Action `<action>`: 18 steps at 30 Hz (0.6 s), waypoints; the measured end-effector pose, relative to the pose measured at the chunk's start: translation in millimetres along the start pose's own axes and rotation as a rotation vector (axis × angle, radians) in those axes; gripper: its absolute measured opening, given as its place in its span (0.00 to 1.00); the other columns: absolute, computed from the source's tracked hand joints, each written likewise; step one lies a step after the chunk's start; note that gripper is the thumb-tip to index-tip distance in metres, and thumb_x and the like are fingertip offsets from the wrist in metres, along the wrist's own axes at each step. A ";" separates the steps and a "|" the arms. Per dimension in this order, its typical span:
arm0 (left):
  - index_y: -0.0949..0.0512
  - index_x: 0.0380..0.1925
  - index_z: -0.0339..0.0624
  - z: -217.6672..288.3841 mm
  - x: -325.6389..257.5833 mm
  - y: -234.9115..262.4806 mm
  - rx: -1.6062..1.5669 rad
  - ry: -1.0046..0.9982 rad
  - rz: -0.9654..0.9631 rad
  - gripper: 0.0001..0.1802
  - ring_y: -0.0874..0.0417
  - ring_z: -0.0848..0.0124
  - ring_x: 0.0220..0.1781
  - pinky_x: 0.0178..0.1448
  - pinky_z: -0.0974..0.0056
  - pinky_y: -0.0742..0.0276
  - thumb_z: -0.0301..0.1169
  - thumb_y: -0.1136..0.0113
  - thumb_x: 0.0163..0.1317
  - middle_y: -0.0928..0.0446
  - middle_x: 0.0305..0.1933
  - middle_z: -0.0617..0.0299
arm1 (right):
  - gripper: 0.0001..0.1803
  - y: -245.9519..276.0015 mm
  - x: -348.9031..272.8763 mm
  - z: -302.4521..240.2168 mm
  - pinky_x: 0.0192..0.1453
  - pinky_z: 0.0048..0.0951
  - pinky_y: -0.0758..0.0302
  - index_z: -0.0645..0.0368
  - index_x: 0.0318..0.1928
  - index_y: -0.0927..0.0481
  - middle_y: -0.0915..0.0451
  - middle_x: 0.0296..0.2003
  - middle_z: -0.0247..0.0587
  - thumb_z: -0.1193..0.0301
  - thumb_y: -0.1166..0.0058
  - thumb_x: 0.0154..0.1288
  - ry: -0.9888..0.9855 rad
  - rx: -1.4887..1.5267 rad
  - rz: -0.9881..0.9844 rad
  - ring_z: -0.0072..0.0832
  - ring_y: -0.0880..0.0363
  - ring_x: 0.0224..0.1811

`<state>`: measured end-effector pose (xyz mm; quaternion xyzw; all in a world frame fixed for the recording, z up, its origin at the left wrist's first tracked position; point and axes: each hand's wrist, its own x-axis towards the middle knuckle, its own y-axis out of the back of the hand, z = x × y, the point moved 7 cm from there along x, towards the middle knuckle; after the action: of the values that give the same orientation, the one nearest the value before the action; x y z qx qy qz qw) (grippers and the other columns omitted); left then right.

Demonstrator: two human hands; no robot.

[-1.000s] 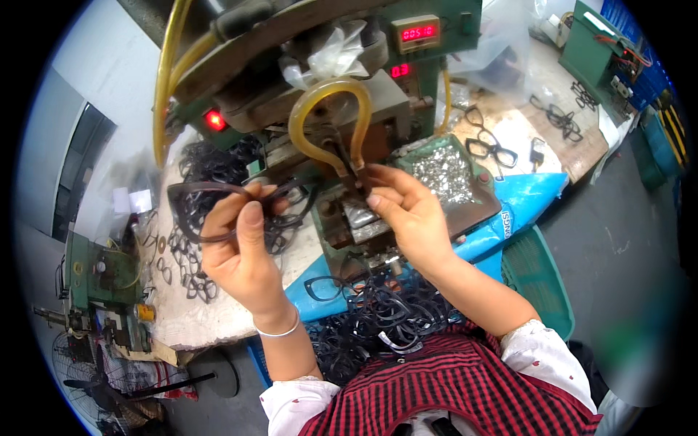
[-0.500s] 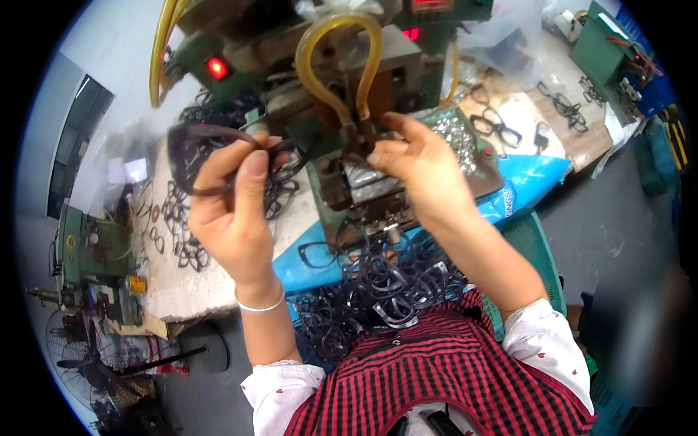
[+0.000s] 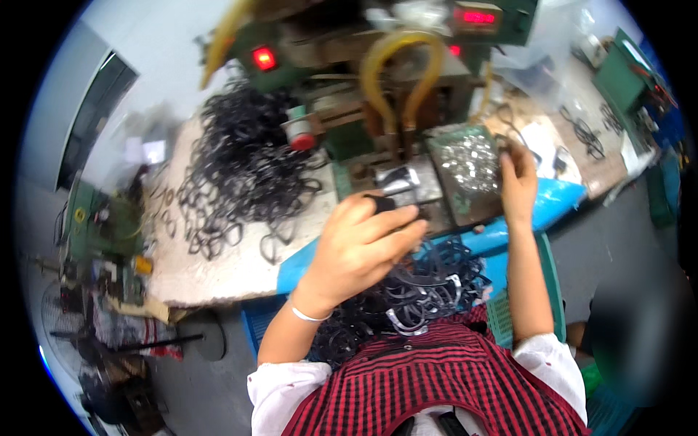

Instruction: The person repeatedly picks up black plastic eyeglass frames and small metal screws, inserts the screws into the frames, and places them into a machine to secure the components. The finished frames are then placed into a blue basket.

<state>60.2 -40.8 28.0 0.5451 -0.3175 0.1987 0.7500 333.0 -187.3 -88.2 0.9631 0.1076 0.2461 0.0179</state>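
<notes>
My left hand (image 3: 363,247) is closed on a dark eyeglass frame (image 3: 382,204), bringing it to the metal fixture (image 3: 429,186) at the front of a green bench machine. The fingers cover much of that frame. Out to the right, my right hand (image 3: 518,185) has its fingers curled at the far edge of a tray (image 3: 459,207) of small shiny metal pieces (image 3: 469,161). A dark eyeglass frame (image 3: 518,129) lies right beyond those fingertips; what they grip, if anything, is hidden.
A big heap of dark eyeglass frames (image 3: 243,156) spreads over the table at left. More frames (image 3: 414,291) are piled near my lap. A yellow hose (image 3: 403,43) loops above the fixture. A red button (image 3: 301,140) sticks out beside the machine. Blue plastic sheeting (image 3: 560,190) covers the table's front edge.
My left hand has lowered the eyeglass frame toward the fixture. My right hand has left the hose end and moved right, past the tray. The view has shifted left.
</notes>
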 end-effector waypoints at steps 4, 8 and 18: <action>0.13 0.44 0.49 -4.5 -5.2 -1.0 -0.073 0.033 -0.019 0.19 0.24 0.65 0.33 0.43 0.59 0.26 0.30 0.25 0.48 0.15 0.50 0.66 | 0.17 15.4 -33.4 4.9 0.56 0.33 0.23 0.59 0.55 0.18 0.16 0.46 0.43 0.77 0.40 0.66 -0.071 -0.379 -0.267 0.33 0.18 0.49; 0.13 0.45 0.49 -3.8 -8.7 -1.8 -0.068 0.036 0.028 0.19 0.24 0.64 0.34 0.52 0.57 0.22 0.30 0.26 0.50 0.15 0.51 0.65 | 0.12 -23.4 -38.4 -23.6 0.53 0.41 0.23 0.56 0.47 0.15 0.17 0.38 0.47 0.73 0.36 0.61 0.402 -0.926 -0.246 0.45 0.20 0.46; 0.15 0.41 0.37 -31.4 -134.3 123.0 0.511 0.662 0.781 0.07 0.17 0.54 0.52 0.61 0.56 0.24 0.18 0.36 0.63 0.16 0.49 0.49 | 0.05 -34.5 -26.2 -21.8 0.49 0.40 0.24 0.58 0.39 0.16 0.17 0.36 0.44 0.75 0.39 0.62 0.337 -0.621 -0.166 0.44 0.20 0.43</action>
<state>-107.5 35.5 13.6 0.4600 -0.1855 0.6916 0.5251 293.3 -159.6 -84.4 0.8456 0.1071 0.4200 0.3117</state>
